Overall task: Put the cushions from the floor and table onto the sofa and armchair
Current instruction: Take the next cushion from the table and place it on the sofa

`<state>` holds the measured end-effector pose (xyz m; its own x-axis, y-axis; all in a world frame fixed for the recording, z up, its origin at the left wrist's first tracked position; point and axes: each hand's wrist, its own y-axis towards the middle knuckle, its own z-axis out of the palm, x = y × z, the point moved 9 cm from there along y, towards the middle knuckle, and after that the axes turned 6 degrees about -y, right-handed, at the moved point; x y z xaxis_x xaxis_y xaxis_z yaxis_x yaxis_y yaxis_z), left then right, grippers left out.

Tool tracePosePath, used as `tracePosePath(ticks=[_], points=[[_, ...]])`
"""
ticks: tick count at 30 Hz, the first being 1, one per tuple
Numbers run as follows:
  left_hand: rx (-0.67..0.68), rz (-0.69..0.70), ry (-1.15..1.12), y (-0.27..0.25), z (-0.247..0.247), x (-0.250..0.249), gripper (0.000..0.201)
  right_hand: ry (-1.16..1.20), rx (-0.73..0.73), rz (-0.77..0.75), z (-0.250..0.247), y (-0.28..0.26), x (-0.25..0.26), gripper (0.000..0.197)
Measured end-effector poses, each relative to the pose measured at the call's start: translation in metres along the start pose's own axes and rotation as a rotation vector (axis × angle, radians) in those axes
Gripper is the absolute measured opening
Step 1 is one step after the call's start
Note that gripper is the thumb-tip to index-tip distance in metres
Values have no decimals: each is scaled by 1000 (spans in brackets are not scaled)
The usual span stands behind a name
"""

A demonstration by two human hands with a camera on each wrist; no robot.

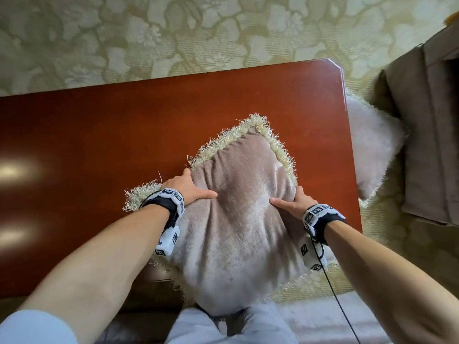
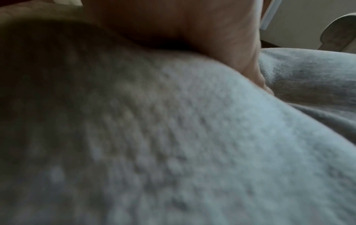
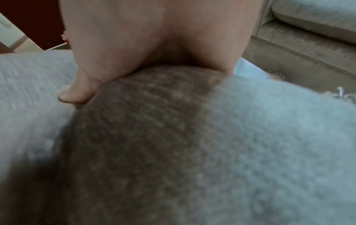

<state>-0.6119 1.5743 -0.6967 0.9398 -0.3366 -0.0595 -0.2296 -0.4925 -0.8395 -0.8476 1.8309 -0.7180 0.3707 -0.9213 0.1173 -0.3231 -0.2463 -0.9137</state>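
Observation:
A pinkish-beige cushion [image 1: 238, 209] with a cream fringe is held above the near edge of the red-brown wooden table [image 1: 99, 135]. My left hand [image 1: 188, 189] grips its left side, thumb pressed into the top face. My right hand [image 1: 293, 203] grips its right side the same way; the fingers of both are hidden under the cushion. In the wrist views the cushion fabric [image 2: 173, 137] [image 3: 173, 144] fills the frame, with each thumb [image 2: 192, 38] [image 3: 77, 91] dug into it. A second pale cushion [image 1: 372, 142] lies on the floor right of the table.
A brown armchair [image 1: 427, 135] stands at the right, beside the floor cushion. A cream floral carpet [image 1: 173, 33] covers the floor beyond the table. My legs in light trousers [image 1: 223, 326] are directly below the cushion. A cable [image 1: 340, 304] hangs from my right wrist.

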Motion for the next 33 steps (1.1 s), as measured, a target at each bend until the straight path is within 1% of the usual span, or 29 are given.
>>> tracePosePath(ticks=[3, 8, 14, 18, 22, 23, 26, 27, 28, 29, 31, 32, 33], points=[[-6, 27, 4, -9, -2, -3, 137, -24, -35, 12, 0, -13, -4, 117], [-33, 74, 48, -32, -14, -11, 131, 4, -69, 48, 1, -42, -14, 122], [-114, 197, 142, -70, -51, -38, 125, 85, -154, 75, -12, -94, -23, 126], [-173, 294, 194, -97, -79, -60, 123, 142, -243, 114, -22, -137, -32, 121], [-216, 393, 240, -124, -97, -89, 122, 214, -325, 145, -25, -176, -49, 138], [-219, 422, 252, -132, -98, -99, 122, 242, -354, 158, -26, -189, -57, 135], [-225, 501, 282, -158, -98, -130, 122, 316, -428, 203, -29, -229, -83, 105], [-226, 525, 293, -166, -95, -141, 122, 345, -440, 224, -28, -242, -93, 97], [-225, 550, 307, -176, -91, -153, 121, 365, -455, 238, -27, -254, -104, 94], [-226, 573, 321, -185, -86, -166, 120, 377, -469, 261, -26, -265, -117, 98], [-229, 620, 350, -205, -74, -191, 121, 405, -508, 306, -20, -283, -146, 121], [-227, 646, 369, -216, -66, -205, 122, 424, -524, 327, -16, -294, -161, 126], [-223, 672, 389, -227, -56, -219, 124, 445, -535, 354, -10, -303, -179, 127]])
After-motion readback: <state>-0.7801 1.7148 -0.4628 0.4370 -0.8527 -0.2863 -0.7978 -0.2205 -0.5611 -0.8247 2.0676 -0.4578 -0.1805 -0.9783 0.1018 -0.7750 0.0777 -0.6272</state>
